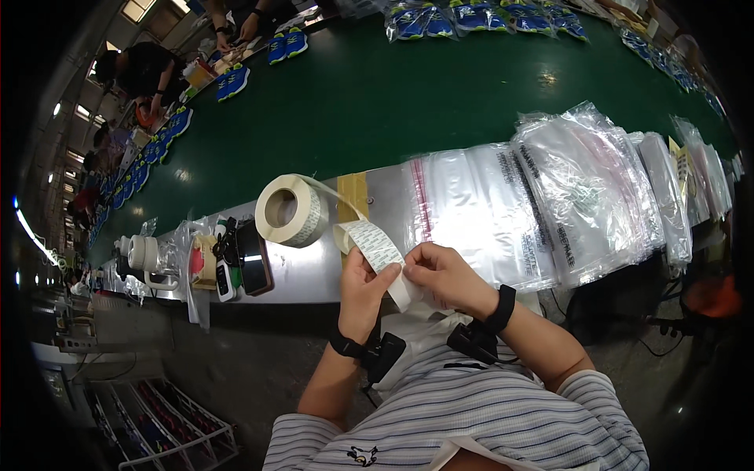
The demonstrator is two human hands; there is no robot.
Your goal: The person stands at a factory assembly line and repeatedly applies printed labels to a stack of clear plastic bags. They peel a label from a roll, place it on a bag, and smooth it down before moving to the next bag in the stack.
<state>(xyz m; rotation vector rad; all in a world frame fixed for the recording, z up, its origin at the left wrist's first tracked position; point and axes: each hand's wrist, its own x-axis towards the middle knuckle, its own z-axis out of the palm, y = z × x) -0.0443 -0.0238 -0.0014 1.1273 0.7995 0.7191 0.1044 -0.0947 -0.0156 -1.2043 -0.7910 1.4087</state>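
The label strip [375, 247] is held over the near edge of the desk [310, 276], its long axis slanting from eleven o'clock down to five. The upper end curls back toward ten o'clock, where the label roll [287, 210] sits. Fingers cover part of the strip's lower stretch, and whether the roll's loose tail joins the curl is hard to make out. The strip is white, crowded with small dark print. The left hand [363, 297] pinches it, thumb uppermost; the right hand [449, 276] nips its three o'clock edge.
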